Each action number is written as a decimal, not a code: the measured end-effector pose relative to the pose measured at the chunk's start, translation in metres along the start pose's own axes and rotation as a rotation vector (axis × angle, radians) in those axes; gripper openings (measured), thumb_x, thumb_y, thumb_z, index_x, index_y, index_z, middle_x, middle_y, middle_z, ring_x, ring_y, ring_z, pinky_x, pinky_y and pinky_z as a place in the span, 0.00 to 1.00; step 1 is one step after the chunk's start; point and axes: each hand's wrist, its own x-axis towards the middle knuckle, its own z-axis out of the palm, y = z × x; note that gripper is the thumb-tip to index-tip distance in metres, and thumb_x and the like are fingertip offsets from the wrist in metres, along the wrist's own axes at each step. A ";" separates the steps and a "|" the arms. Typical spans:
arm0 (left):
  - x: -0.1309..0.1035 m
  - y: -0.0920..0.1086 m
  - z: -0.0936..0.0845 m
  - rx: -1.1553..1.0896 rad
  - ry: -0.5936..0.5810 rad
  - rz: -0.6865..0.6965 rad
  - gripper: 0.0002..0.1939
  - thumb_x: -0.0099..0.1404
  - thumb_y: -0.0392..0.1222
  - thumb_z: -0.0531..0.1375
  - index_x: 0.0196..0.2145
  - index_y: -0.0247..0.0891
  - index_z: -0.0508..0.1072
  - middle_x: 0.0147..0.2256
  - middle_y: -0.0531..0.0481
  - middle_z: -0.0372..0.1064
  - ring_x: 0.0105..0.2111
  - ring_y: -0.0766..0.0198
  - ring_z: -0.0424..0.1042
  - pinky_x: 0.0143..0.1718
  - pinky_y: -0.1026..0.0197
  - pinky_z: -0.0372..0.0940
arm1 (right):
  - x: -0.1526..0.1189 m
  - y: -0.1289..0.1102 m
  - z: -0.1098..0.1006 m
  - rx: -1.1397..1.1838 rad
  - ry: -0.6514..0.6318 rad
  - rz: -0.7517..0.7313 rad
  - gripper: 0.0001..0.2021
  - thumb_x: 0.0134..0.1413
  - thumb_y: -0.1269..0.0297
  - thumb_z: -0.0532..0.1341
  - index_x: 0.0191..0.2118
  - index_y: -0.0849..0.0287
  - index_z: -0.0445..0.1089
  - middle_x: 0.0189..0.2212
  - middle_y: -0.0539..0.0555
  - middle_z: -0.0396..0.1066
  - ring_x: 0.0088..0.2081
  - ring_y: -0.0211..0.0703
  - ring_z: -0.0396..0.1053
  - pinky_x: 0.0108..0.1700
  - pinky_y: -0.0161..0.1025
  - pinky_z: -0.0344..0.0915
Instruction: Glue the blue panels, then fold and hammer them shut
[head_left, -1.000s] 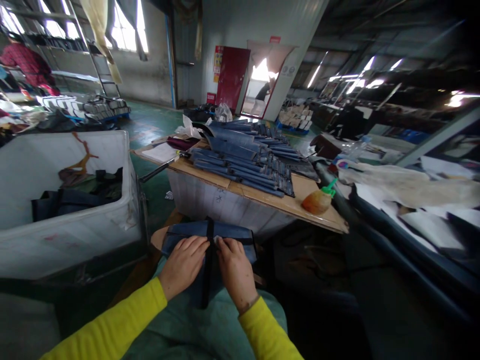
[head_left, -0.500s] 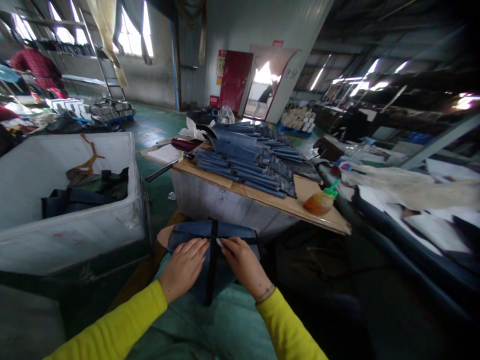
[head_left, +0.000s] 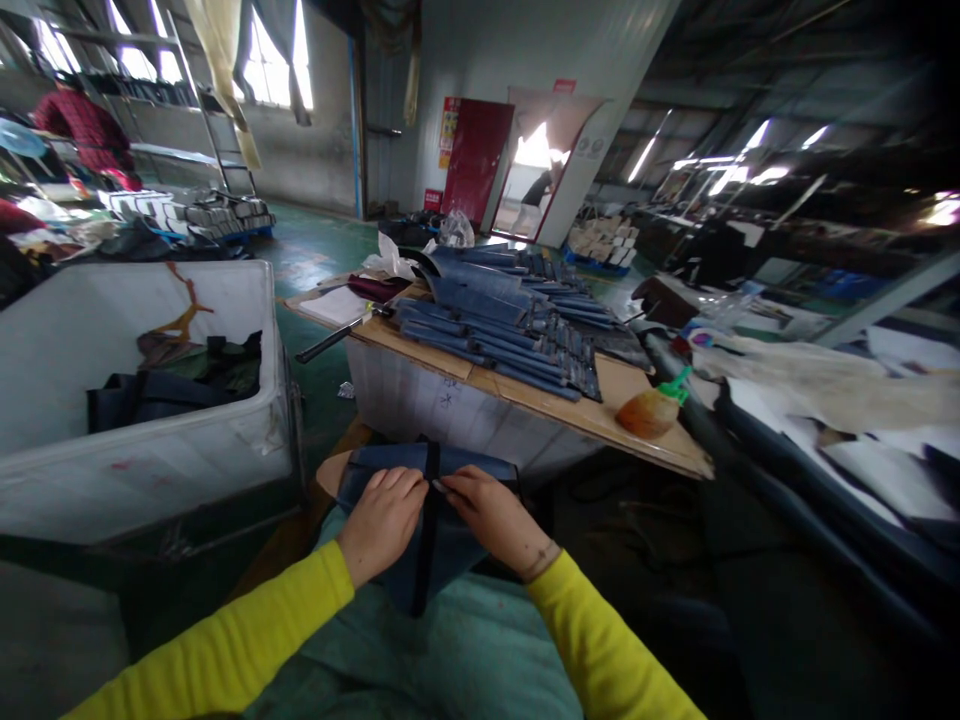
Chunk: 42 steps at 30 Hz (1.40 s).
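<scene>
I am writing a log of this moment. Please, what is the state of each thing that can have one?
Left hand: flat on blue piece
Right hand: pinching black strap
Blue piece: on lap
Black strap: across blue piece
Orange bottle: lying, capped
White bin: open

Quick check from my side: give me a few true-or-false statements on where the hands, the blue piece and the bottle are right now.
1. Both hands, left hand and right hand, rest on the blue fabric piece. True.
2. A black strap runs between the hands. True.
3. The orange bottle stands in the white bin. False: it lies on the wooden table.
4. The stack of blue pieces lies on the floor. False: it is on the table.
</scene>
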 end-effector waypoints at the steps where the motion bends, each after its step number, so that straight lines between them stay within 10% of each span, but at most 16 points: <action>1: -0.001 -0.001 0.003 0.005 -0.003 0.010 0.14 0.66 0.33 0.49 0.48 0.35 0.67 0.46 0.44 0.65 0.47 0.56 0.62 0.48 0.52 0.57 | -0.001 -0.003 0.003 -0.043 0.024 0.019 0.12 0.58 0.72 0.53 0.44 0.57 0.71 0.38 0.54 0.69 0.41 0.38 0.67 0.45 0.33 0.63; 15: 0.002 -0.004 0.004 -0.008 -0.043 -0.001 0.14 0.63 0.33 0.51 0.47 0.35 0.67 0.49 0.43 0.65 0.49 0.55 0.61 0.50 0.51 0.56 | 0.011 -0.022 0.024 -0.354 0.060 0.101 0.18 0.55 0.78 0.51 0.50 0.58 0.65 0.41 0.58 0.67 0.42 0.46 0.63 0.40 0.40 0.65; 28: -0.024 -0.015 -0.001 0.038 0.043 -0.043 0.19 0.67 0.38 0.48 0.55 0.38 0.63 0.53 0.45 0.64 0.53 0.58 0.60 0.50 0.52 0.56 | 0.001 -0.011 0.029 -0.081 0.225 -0.028 0.16 0.58 0.73 0.53 0.50 0.57 0.67 0.43 0.56 0.68 0.45 0.42 0.64 0.47 0.40 0.64; 42: -0.041 -0.047 -0.012 0.065 0.056 -0.078 0.18 0.68 0.37 0.48 0.52 0.36 0.66 0.50 0.44 0.67 0.51 0.57 0.62 0.49 0.52 0.57 | 0.031 -0.047 0.053 -0.214 0.109 -0.068 0.15 0.58 0.74 0.52 0.49 0.56 0.66 0.44 0.53 0.68 0.44 0.41 0.63 0.46 0.37 0.64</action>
